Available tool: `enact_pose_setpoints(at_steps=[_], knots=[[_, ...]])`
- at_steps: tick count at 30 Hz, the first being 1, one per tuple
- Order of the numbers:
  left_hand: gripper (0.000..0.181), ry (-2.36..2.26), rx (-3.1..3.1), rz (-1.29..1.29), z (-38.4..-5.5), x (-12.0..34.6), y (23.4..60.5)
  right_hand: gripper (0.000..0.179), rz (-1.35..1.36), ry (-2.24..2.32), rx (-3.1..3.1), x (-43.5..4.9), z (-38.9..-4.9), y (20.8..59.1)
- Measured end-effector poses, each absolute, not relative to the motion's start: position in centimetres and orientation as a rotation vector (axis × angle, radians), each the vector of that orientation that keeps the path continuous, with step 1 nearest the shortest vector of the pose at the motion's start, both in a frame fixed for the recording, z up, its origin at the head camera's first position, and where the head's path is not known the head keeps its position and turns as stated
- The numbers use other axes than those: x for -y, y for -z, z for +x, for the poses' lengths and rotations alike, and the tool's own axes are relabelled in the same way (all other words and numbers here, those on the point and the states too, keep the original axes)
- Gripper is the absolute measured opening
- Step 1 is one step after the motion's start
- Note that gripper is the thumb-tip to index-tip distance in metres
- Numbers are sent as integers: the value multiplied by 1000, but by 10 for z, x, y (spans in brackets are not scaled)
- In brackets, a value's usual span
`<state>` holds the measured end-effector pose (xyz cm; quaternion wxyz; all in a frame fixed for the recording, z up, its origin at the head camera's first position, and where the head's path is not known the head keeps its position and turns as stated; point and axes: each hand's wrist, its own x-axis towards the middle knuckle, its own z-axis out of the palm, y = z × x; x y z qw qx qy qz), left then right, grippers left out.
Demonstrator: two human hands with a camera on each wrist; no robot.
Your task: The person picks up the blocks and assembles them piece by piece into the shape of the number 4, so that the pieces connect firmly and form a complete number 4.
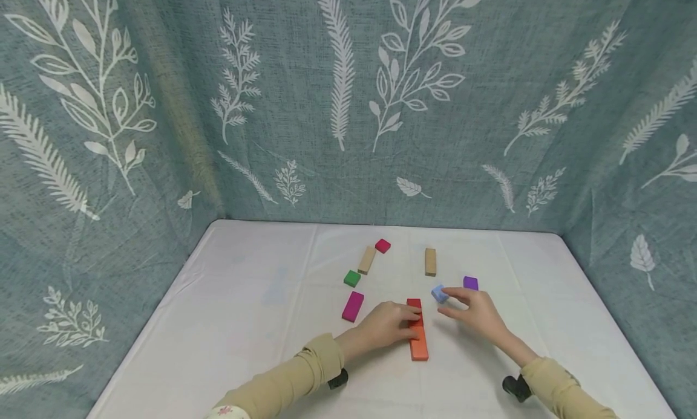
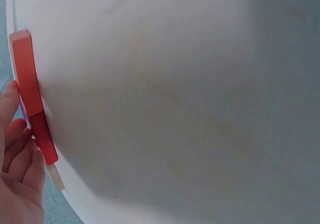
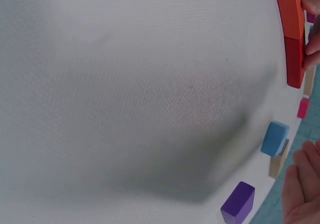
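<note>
Laid end to end, flat and oblong: red block (image 1: 414, 303) and orange block (image 1: 418, 350), touched by left hand (image 1: 383, 325), fingers relaxed. Near light-blue block (image 1: 438, 294), right hand (image 1: 479, 310), thumb and forefinger apart. Below, white-clothed table (image 1: 234, 298); behind, teal leaf-printed curtain (image 1: 299, 74). Visible from right wrist, unlike from head: palm side of right hand.

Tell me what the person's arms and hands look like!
The left sleeve and right sleeve are yellowish tan and wrinkled. White cloth with a pink pattern shows beyond the left one. The left hand and right hand wear no gloves. There's a small black gadget near each sleeve's end.
</note>
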<state>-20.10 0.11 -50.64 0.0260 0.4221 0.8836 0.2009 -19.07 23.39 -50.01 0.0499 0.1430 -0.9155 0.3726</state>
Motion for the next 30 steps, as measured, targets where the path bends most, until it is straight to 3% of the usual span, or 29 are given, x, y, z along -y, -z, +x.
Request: enact_pose_setpoints(at_steps=[30], knots=[[37,-695,-2636,1242,-210,0,506,42,125,-1018,2882,-222,-202,505]])
